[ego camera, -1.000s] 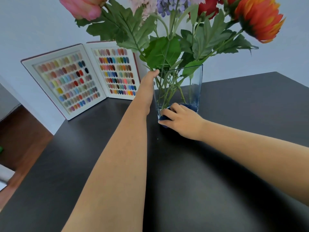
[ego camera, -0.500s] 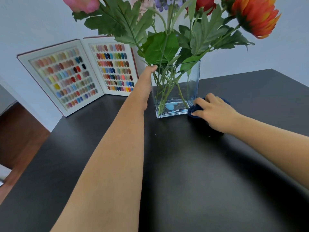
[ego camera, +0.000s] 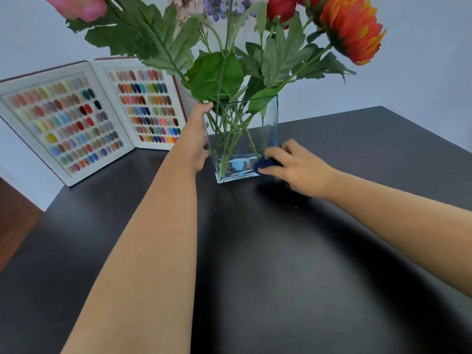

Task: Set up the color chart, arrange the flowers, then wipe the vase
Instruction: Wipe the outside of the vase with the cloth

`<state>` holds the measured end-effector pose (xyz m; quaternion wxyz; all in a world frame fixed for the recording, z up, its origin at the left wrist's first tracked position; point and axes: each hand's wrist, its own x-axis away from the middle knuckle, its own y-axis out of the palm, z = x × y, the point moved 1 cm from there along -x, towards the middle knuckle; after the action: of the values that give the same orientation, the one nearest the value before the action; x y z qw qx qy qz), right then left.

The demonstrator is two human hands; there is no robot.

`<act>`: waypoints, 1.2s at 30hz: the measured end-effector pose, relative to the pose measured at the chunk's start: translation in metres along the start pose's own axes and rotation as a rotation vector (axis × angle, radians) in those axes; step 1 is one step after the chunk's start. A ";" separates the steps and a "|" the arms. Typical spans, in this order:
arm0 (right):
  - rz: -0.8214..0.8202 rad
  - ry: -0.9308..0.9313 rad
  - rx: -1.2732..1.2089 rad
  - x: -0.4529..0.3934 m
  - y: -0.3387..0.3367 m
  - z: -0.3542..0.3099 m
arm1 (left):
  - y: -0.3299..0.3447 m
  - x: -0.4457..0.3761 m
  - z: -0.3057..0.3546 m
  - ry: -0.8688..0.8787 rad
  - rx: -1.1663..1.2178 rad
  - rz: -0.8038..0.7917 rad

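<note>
My left hand (ego camera: 196, 139) gripped the vase (ego camera: 245, 139) edge; my right hand (ego camera: 293, 166) fingers pinched the cloth (ego camera: 267, 163) at its lower corner, bare bench (ego camera: 281, 251) nearer me

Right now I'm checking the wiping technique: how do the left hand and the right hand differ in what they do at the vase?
The left hand grips the vase at its left wall, thumb up at the rim; the right hand is low, by the base at the right front corner. The left hand touches bare glass; the right hand presses a dark blue cloth to it. Both touch the vase.
</note>
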<state>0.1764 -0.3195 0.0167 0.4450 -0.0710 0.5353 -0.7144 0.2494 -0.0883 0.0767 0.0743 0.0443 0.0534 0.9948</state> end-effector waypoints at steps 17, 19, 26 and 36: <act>0.017 0.173 -0.056 0.030 -0.012 0.025 | 0.023 0.003 -0.001 0.033 0.013 -0.036; -0.096 0.088 -0.047 0.038 -0.005 0.018 | 0.024 0.004 0.000 0.025 0.012 -0.032; 0.302 0.259 -0.083 -0.002 -0.049 0.043 | 0.022 0.003 -0.001 0.029 0.022 -0.053; -0.092 0.199 -0.132 0.007 -0.012 -0.013 | 0.020 0.001 -0.003 0.029 0.003 -0.086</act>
<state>0.1582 -0.3156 0.0185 0.3506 -0.0532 0.6188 -0.7010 0.2454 -0.1082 0.0761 0.1161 0.0275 0.0580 0.9912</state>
